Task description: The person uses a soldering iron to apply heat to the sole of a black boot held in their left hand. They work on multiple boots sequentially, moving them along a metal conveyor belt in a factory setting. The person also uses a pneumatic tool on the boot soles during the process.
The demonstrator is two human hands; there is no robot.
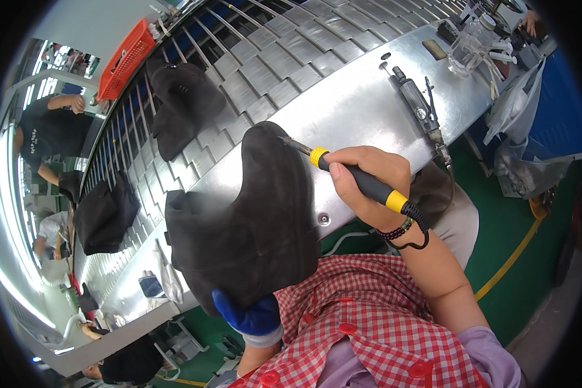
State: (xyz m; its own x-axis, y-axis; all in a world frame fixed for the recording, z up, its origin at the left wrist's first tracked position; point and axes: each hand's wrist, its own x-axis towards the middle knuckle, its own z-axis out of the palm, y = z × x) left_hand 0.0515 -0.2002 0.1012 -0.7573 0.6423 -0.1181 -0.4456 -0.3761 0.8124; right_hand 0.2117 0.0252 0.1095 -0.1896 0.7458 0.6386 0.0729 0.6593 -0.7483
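Note:
A black suede-like boot (pixel 258 213) lies across the near edge of the metal bench, its toe pointing away from me. My left hand (pixel 247 315), in a blue glove with a pale cuff, is closed on the boot's near end; some of its fingers are hidden beneath. In my bare right hand (pixel 373 178) is a soldering iron (pixel 374 186) with a black and yellow handle. Its metal tip meets the boot near the toe; I cannot tell whether it touches. The iron's coiled black cord (pixel 415 216) runs down past a beaded bracelet on my wrist.
A slatted metal conveyor (pixel 265 71) beyond the bench carries more black boots (pixel 181 103), (pixel 107 216). A grinder-like air tool (pixel 420 107) and a clear bottle (pixel 472 42) rest at right. An orange basket (pixel 126 58) stands far left. Other people work across the line.

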